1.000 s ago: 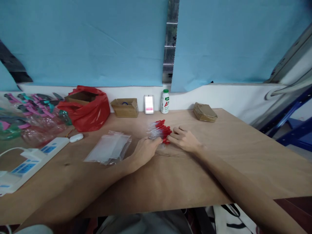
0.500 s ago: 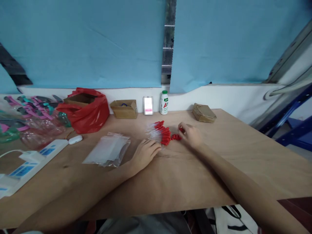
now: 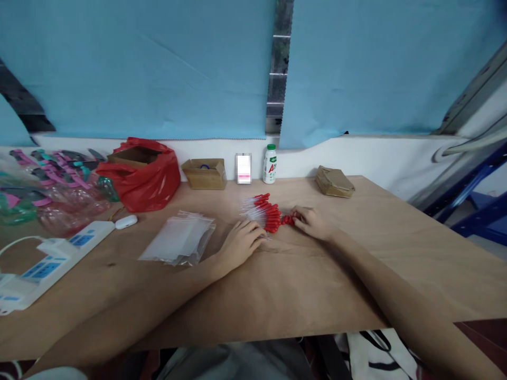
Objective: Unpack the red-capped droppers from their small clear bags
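Note:
A fanned pile of thin, shiny shafts with red handles [image 3: 271, 216], like small screwdrivers, lies mid-table. My left hand [image 3: 242, 240] rests palm down at the near left of the pile. Its fingers are stretched out, and the tips touch the thin shafts, one of which pokes out beside them. Just right of the pile is a small cluster of red pieces [image 3: 287, 219]. Over its right end, my right hand [image 3: 312, 222] has its fingers bent and pinched at a red piece; the fingertips partly hide it.
Left of my left hand lie clear zip bags [image 3: 180, 238]. Beyond them are a power strip [image 3: 59, 264], a white case [image 3: 126, 221], a red bag [image 3: 146, 182] and clear bottles [image 3: 63, 206]. An open carton [image 3: 205, 175], white bottle [image 3: 270, 166] and brown package [image 3: 335, 182] stand at the back.
My right hand has come down slightly, its fingertips closing on the red cluster. My left hand stays by the shafts. The whole view has shifted slightly.

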Demonstrator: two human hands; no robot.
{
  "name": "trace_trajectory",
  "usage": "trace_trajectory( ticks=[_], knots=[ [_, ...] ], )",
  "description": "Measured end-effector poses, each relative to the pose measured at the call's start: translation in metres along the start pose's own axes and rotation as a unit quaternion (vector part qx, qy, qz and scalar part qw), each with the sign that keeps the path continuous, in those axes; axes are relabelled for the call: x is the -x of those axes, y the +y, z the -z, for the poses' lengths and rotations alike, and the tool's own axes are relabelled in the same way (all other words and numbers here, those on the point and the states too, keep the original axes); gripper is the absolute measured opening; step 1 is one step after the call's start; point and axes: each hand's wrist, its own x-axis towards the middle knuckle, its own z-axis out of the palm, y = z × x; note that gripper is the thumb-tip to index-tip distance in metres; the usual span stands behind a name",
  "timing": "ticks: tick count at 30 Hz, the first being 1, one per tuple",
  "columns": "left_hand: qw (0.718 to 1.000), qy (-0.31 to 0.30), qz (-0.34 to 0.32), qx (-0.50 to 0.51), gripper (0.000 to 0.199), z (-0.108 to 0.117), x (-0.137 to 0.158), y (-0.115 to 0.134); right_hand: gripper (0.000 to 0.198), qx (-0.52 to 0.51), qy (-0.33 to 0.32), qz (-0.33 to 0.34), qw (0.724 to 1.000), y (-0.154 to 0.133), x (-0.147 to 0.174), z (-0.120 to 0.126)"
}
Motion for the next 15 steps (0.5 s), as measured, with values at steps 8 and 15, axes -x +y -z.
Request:
trace_trajectory(
  ticks=[8,15],
  knots=[
    [1.0,0.004,0.012,0.004,0.012,-0.001,-0.001,-0.002,0.02,0.02,0.0,-0.018,1.0,-0.001,-0.001,-0.003],
    [1.0,0.002,0.025,0.008,0.014,-0.001,-0.002,-0.001,0.021,0.071,0.025,-0.032,0.997,-0.011,-0.001,0.001]
  ],
)
